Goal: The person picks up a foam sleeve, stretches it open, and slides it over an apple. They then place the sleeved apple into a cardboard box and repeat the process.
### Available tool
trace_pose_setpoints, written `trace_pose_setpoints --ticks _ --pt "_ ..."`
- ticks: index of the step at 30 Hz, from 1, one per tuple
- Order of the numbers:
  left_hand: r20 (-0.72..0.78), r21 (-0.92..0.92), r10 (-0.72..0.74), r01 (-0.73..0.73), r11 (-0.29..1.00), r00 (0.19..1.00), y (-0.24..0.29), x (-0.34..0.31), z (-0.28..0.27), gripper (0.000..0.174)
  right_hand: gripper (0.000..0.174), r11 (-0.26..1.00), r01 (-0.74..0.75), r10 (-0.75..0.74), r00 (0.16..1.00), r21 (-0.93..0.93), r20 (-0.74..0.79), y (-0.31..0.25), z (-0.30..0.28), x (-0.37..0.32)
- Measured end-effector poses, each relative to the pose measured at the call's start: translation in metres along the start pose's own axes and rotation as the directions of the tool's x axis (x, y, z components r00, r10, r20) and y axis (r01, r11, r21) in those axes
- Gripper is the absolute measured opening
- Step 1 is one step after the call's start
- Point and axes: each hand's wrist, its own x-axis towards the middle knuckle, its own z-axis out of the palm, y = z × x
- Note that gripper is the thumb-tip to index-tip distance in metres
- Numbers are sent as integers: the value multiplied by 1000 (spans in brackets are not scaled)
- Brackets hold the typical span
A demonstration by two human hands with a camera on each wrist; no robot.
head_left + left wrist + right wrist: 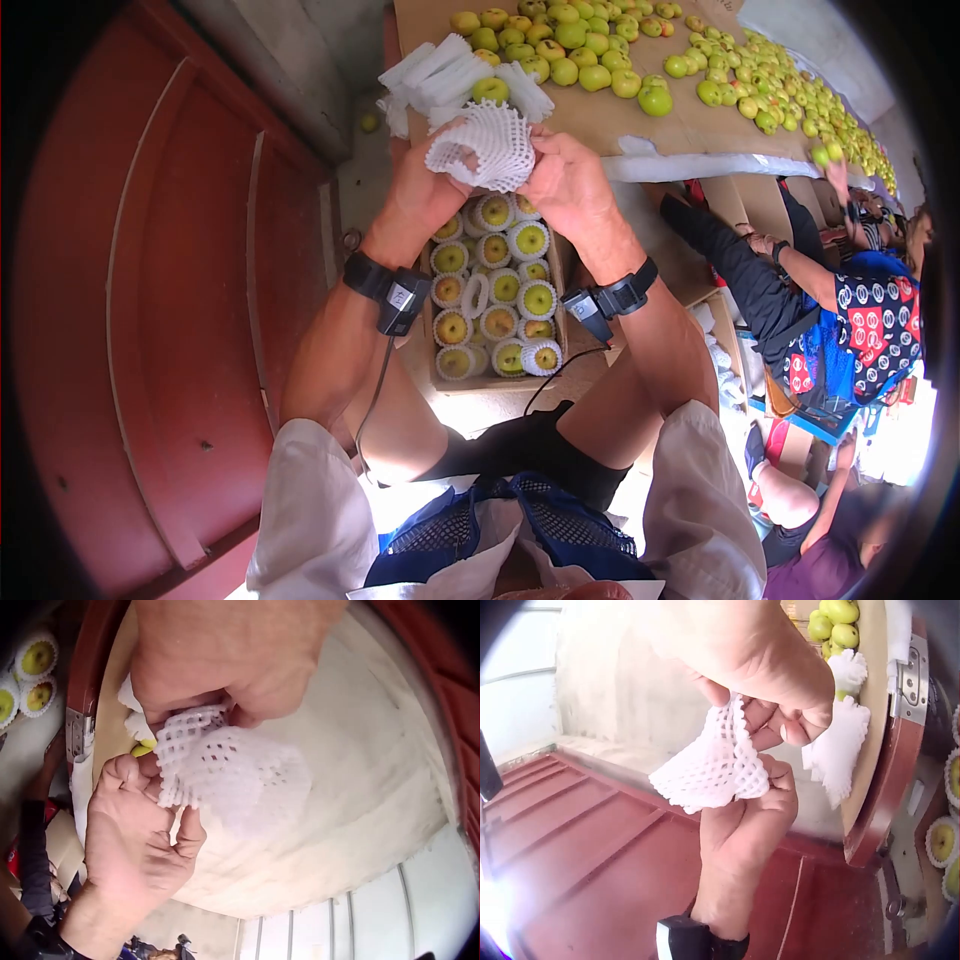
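A white foam fruit net (pixel 482 150) is stretched open between both hands over the near end of the table, its mouth wide and nothing inside. My left hand (pixel 432 190) pinches one side of the rim. On the opposite side my right hand (pixel 572 185) pinches the edge between thumb and fingers. In the right wrist view the foam net (pixel 712 761) flares out below the right hand's fingers. Just beyond the hands lies a green apple (pixel 490 90), beside a pile of flattened foam nets (pixel 440 75).
Below the hands stands a carton (pixel 562 330) of apples in foam nets, with one loose net ring (pixel 475 297) on top. Many loose apples (pixel 590 45) cover the cardboard-topped table (pixel 560 110). A red door (pixel 150 300) is at left; people (pixel 850 300) sit at right.
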Motion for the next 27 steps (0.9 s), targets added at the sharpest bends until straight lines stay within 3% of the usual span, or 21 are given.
trace_pose_setpoints --ticks 2,5,11,14,17,20,23,26,27 --pt "181 -102 -10 29 994 983 -1 10 -27 36 43 996 29 -32 999 88 37 2 -3 4" --pt "119 -41 -3 8 999 993 2 -1 4 40 44 992 87 -79 992 86 -98 1 -2 4" --pt "162 -17 76 -74 997 984 2 -4 23 46 35 964 213 -197 974 161 -108 4 -3 6" --pt "171 70 71 -84 994 983 1 -7 24 52 42 968 208 -196 976 142 -98 7 -11 8" --pt "170 60 12 -22 998 985 1 -10 30 53 39 974 211 -205 975 81 -85 5 -2 4" --pt "127 110 40 -54 992 991 -1 -11 21 53 31 960 143 -170 981 -240 -98 7 -17 4" --pt "39 326 107 -114 939 994 2 -8 2 49 42 883 133 -265 933 -449 -244 2 -7 -1" --pt "-48 465 145 -107 879 988 6 -14 -2 41 56 886 69 -180 963 -459 -203 -21 -1 -11" --pt "-51 520 155 -107 848 987 7 -15 -2 41 67 849 57 -178 967 -525 -184 -24 -2 -13"
